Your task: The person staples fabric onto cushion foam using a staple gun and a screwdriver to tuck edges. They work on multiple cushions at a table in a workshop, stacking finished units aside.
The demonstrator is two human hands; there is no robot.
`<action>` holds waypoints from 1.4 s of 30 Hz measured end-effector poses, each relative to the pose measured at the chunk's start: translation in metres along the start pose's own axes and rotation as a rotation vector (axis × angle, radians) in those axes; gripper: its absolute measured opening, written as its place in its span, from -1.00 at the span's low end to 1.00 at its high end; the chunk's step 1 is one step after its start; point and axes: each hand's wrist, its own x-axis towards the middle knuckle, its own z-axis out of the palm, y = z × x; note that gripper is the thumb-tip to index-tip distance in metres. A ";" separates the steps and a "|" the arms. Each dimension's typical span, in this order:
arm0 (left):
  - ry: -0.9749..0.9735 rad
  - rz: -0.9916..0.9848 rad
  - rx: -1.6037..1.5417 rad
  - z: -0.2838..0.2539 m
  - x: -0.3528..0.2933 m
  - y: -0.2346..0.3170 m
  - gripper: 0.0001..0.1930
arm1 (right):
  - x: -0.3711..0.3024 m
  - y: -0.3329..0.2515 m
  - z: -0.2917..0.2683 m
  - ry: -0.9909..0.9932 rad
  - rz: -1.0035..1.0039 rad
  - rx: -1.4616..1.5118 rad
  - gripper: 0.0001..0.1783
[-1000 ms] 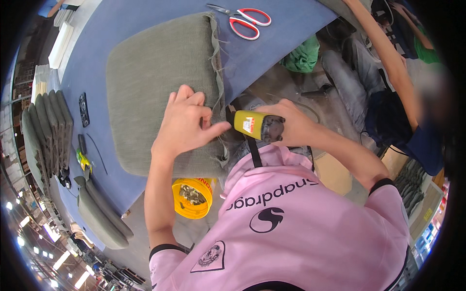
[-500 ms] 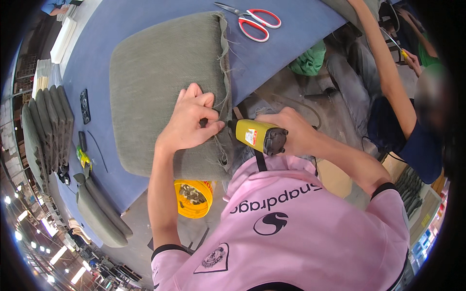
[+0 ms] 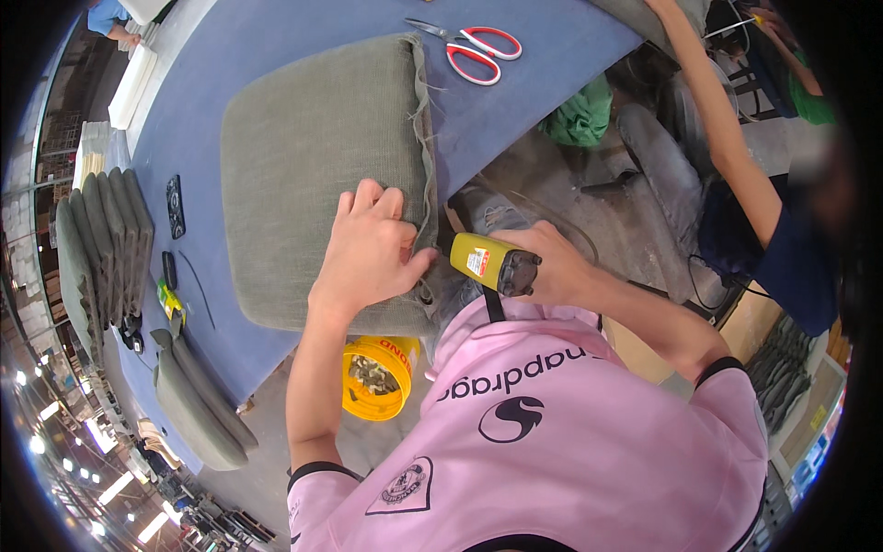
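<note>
Slightly nearer my body than a moment ago, my left hand (image 3: 368, 253) rests curled on the cushion (image 3: 317, 175); with its fingertips hidden, I can't tell whether that grip pinches anything. My right hand (image 3: 554, 262) is wrapped round a yellow tool (image 3: 476, 256), handle covered, nose hard to make out, just beside the cushion's frayed edge.

A wedge of bare counter (image 3: 515, 110) opens right of the gray-green cushion (image 3: 313, 138), with scissors (image 3: 473, 61) across its far part. Leftward, a passage runs between cushion and black cable (image 3: 198, 291). The left fingers (image 3: 393, 200) and yellow tool (image 3: 495, 263) crowd the cushion's near right side; a yellow bucket (image 3: 375, 410) obstructs the room off its near edge.
</note>
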 end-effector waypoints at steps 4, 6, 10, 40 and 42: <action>-0.071 0.030 -0.162 0.003 0.000 -0.026 -0.71 | -0.001 -0.001 0.004 -0.020 0.040 0.040 -0.53; -0.086 0.041 -0.248 0.003 0.002 -0.030 -0.69 | 0.002 -0.003 0.003 -0.020 0.024 0.020 -0.55; -0.043 0.054 -0.293 0.007 0.002 -0.033 -0.69 | 0.008 -0.004 -0.003 -0.046 0.026 -0.041 -0.57; 0.187 -0.184 -0.093 0.017 0.017 0.014 -0.74 | -0.035 0.010 -0.034 0.061 0.009 0.074 -0.48; 0.119 -0.156 -0.124 0.013 0.021 0.008 -0.68 | -0.033 0.012 -0.042 0.078 -0.013 0.034 -0.49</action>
